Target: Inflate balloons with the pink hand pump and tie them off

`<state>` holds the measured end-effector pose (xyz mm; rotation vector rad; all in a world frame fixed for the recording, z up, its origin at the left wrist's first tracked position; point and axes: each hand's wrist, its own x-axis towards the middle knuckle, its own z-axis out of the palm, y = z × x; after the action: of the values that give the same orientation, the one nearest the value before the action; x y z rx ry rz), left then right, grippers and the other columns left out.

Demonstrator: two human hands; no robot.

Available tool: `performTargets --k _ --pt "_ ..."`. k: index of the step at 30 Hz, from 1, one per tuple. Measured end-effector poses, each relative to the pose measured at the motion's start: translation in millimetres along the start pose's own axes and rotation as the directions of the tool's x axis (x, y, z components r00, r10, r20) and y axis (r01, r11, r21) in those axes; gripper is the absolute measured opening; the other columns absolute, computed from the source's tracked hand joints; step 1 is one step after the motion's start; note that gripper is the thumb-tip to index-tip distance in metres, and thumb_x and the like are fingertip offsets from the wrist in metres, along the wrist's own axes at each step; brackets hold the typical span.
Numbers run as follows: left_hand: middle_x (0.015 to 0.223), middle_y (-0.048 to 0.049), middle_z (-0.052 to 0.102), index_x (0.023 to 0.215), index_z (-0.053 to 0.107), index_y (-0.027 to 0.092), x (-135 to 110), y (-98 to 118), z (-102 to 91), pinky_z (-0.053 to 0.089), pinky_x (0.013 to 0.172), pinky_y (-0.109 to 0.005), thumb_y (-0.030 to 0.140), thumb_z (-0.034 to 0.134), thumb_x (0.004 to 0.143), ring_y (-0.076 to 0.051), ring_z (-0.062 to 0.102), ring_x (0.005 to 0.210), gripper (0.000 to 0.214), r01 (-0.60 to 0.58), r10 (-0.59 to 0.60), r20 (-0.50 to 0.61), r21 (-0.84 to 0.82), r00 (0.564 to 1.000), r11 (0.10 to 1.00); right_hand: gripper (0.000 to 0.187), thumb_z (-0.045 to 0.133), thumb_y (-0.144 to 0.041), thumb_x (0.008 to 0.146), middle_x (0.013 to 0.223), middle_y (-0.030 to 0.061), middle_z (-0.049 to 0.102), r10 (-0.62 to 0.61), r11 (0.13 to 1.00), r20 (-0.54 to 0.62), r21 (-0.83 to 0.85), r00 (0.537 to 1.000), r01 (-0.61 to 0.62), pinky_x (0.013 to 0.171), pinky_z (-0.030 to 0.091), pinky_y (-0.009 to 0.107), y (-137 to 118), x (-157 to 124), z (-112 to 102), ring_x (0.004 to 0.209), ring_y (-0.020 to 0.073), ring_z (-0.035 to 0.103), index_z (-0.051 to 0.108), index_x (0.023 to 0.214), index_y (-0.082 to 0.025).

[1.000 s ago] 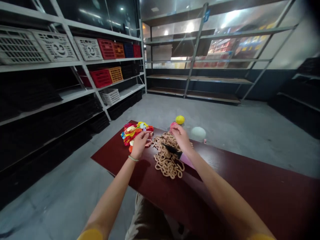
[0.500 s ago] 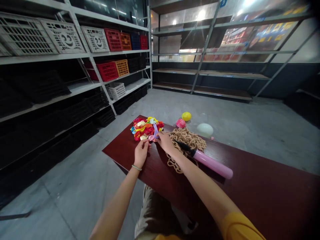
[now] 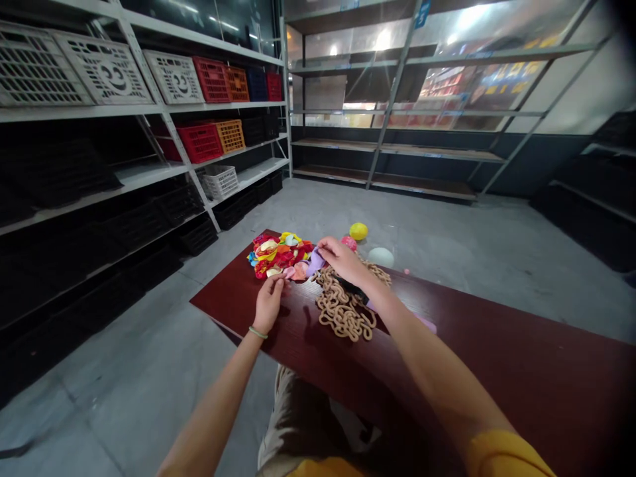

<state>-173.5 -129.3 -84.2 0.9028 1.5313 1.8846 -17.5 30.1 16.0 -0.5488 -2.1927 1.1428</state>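
Lilac balloon (image 3: 314, 264) lower, by R hand (image 3: 344, 260)

We wear a mustard-yellow short-sleeved shirt (image 3: 504, 456) that leaves our forearms (image 3: 447, 377) bare, with khaki bottoms (image 3: 298, 424) below it. A thin pale-green cord bracelet (image 3: 257, 332) circles our left wrist (image 3: 263, 321).

Nothing is legible; the blue shelf tag (image 3: 423, 13) is too blurred to read.

Under my right hand (image 3: 345, 260), tan looped cord (image 3: 342, 308) blocks a straight drop; the balloon pile (image 3: 278, 257) hems me left, the pink pump (image 3: 427, 323) right, on the surface (image 3: 497, 371).
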Motion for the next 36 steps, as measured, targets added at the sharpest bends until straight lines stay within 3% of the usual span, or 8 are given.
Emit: performTargets --k 3,6,11,17,22,27,31,36 --pt "0.124 -0.0123 0.064 0.118 0.063 0.019 -6.8 22.9 21.6 0.054 0.092 -0.042 0.048 0.059 0.090 -0.024 0.064 0.109 0.041 0.017 0.006 0.145 -0.159 0.989 0.987 0.017 0.054 -0.039 0.093 0.084 -0.0010 0.066 -0.009 0.998 0.097 0.063 0.995 0.003 0.070 0.051 0.032 -30.7 -18.4 -28.4 0.072 0.0161 0.060 0.065 0.097 -0.027" --pt "0.132 -0.0135 0.062 0.121 0.065 0.020 -19.2 47.4 50.6 0.049 0.101 -0.042 0.052 0.059 0.090 -0.027 0.059 0.122 0.045 0.154 -0.057 0.382 -0.227 0.922 0.961 0.014 0.058 -0.036 0.091 0.088 -0.0004 0.068 -0.001 0.996 0.155 0.092 0.988 -0.014 0.070 0.051 0.031 -48.2 -37.3 -46.1 0.074 0.0154 0.060 0.068 0.095 -0.026" --pt "0.095 -0.0120 0.074 0.108 0.070 0.016 -46.3 65.9 86.7 0.056 0.083 -0.039 0.053 0.069 0.082 -0.025 0.072 0.087 0.045 0.406 -0.269 0.667 -0.055 0.694 0.912 0.013 0.060 -0.031 0.089 0.089 0.0005 0.068 0.066 0.986 0.166 0.139 0.984 -0.090 0.067 0.050 0.031 -44.7 -68.3 -64.9 0.074 0.0156 0.060 0.069 0.095 -0.025" --pt "0.080 -0.0091 0.073 0.099 0.072 0.011 -69.3 60.3 112.0 0.056 0.076 -0.033 0.047 0.078 0.076 -0.018 0.070 0.072 0.043 0.498 -0.372 0.721 0.043 0.584 0.866 0.014 0.062 -0.036 0.086 0.081 0.0001 0.064 0.149 0.963 0.112 0.209 0.982 -0.170 0.060 0.049 0.030 -22.1 -98.4 -80.4 0.066 0.0148 0.057 0.068 0.091 -0.024" --pt "0.077 -0.0082 0.071 0.095 0.073 0.010 -79.1 55.5 124.5 0.056 0.071 -0.031 0.046 0.080 0.073 -0.016 0.068 0.065 0.043 0.544 -0.443 0.697 0.089 0.565 0.834 0.020 0.060 -0.043 0.086 0.079 -0.0003 0.063 0.189 0.963 0.051 0.187 0.981 -0.195 0.060 0.049 0.032 -6.1 -106.6 -81.7 0.061 0.0144 0.055 0.064 0.093 -0.025" --pt "0.069 -0.0053 0.069 0.095 0.073 0.010 -82.4 57.5 121.0 0.056 0.068 -0.029 0.048 0.079 0.073 -0.014 0.066 0.060 0.044 0.551 -0.452 0.692 0.094 0.563 0.829 0.025 0.048 -0.041 0.094 0.080 0.0009 0.065 0.168 0.986 0.021 -0.009 0.986 -0.168 0.062 0.049 0.031 5.7 -116.8 -84.7 0.062 0.0146 0.058 0.064 0.098 -0.022" --pt "0.068 -0.0038 0.068 0.096 0.072 0.011 -79.3 60.4 114.9 0.056 0.065 -0.027 0.048 0.079 0.073 -0.014 0.065 0.058 0.044 0.547 -0.449 0.631 0.048 0.632 0.836 0.028 0.042 -0.038 0.098 0.095 0.0039 0.068 0.132 0.953 -0.044 -0.268 0.990 -0.139 0.079 0.049 0.034 17.9 -136.0 -91.1 0.079 0.0178 0.063 0.062 0.108 -0.022" --pt "0.070 -0.0026 0.066 0.098 0.070 0.011 -68.9 59.1 109.0 0.057 0.061 -0.023 0.038 0.076 0.081 -0.011 0.064 0.056 0.033 0.543 -0.392 0.501 -0.199 0.772 0.816 0.030 0.050 -0.026 0.094 0.117 0.0134 0.062 0.124 0.785 -0.060 -0.605 0.990 -0.135 0.095 0.041 0.043 39.6 -167.8 -88.9 0.110 0.0298 0.054 0.062 0.120 -0.018"
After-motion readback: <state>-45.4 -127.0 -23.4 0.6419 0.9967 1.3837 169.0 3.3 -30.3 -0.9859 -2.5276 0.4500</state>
